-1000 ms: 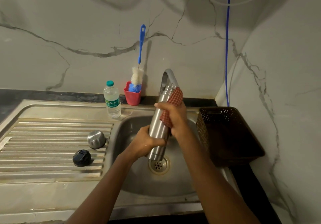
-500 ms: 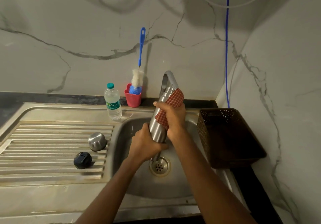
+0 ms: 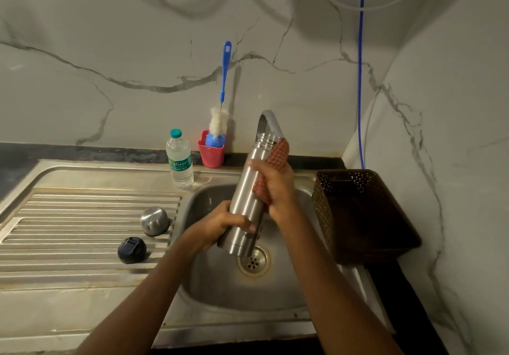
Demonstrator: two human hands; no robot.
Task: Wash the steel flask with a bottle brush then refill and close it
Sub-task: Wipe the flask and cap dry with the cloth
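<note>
Stainless and uncapped, the steel flask [image 3: 248,197] tilts over the sink [image 3: 214,285]. From my console I see the left hand [image 3: 220,225] gripping its lower body and the right hand [image 3: 278,189] clamping a red checked cloth [image 3: 279,152] round its upper half. Lettering near its base is unreadable. Left of the sink, the water bottle [image 3: 179,161] has a blurred green label.

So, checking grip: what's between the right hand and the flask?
A red checked cloth, pressed against the steel flask by the right hand; head view.
</note>
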